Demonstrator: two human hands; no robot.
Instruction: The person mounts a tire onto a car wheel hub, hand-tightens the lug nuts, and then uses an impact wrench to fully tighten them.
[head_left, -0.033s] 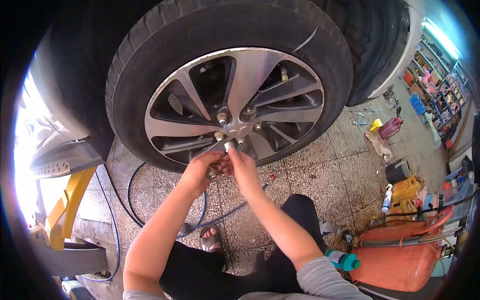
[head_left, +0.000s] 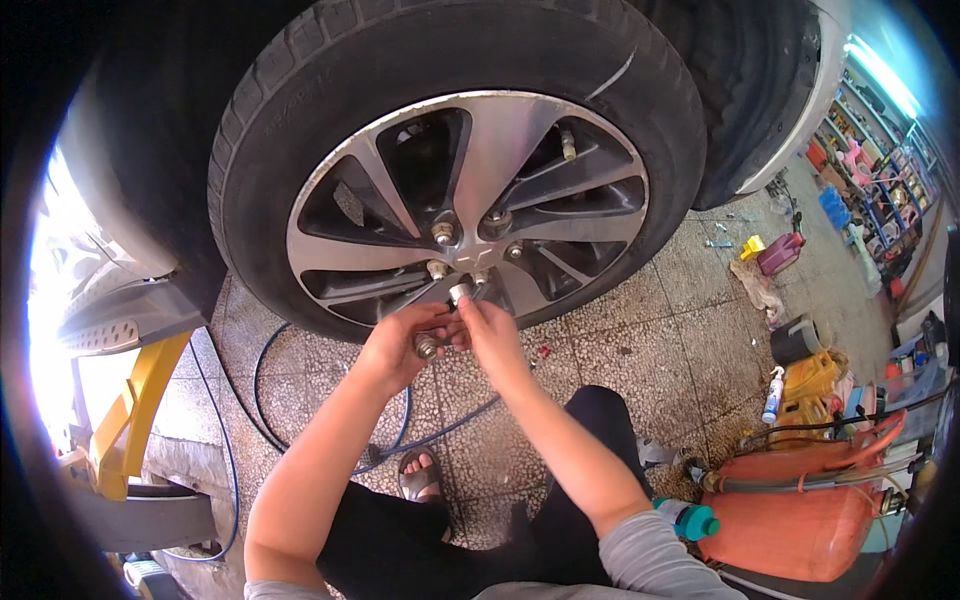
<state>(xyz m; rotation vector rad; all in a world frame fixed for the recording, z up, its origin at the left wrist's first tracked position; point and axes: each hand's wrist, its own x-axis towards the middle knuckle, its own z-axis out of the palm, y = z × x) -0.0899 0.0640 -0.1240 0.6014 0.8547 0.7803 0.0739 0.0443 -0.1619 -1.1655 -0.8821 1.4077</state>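
A car wheel with a silver-and-dark alloy rim (head_left: 505,150) and black tyre (head_left: 290,110) stands right in front of me. Metal lug nuts sit around its hub, among them one lug nut (head_left: 443,233) at the upper left. Both hands meet just below the hub, fingertips close together. My left hand (head_left: 398,340) is curled around a lug nut (head_left: 427,346), which shows at its palm side; whether more are inside is hidden. Between its thumb and fingers, my right hand (head_left: 488,338) pinches a small pale metal cylinder (head_left: 459,293); its lower end is covered by fingers.
Dark hoses (head_left: 262,385) curve over the speckled tile floor (head_left: 650,350). A yellow stand (head_left: 130,420) is at left. To the right lie an orange tank (head_left: 790,525), a teal-capped bottle (head_left: 690,520), a spray bottle (head_left: 774,395), yellow jugs (head_left: 808,375) and a dark bucket (head_left: 795,340).
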